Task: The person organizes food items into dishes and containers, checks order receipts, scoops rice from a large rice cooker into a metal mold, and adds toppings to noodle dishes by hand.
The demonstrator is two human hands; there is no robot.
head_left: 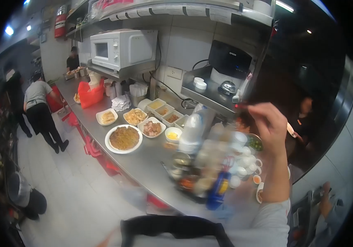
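My right hand (269, 121) is raised over the right part of the steel counter (151, 164), in front of the printer shelf. Its thumb and fingers are pinched together at a small dark red thing (241, 106), too blurred to name. Below it stand stacked white cups (246, 164) and a bowl of green limes (255, 143). To the left are blurred bottles (191, 133) and a blue container (219, 191). My left hand is out of sight.
A plate of brown food (123, 139), bowls of food (151, 127) and a red bag (90, 94) stand on the counter. Above are a microwave (123, 49), a black printer (230, 57) and a bell (228, 87). A co-worker (40, 103) bends at left; another person is at right.
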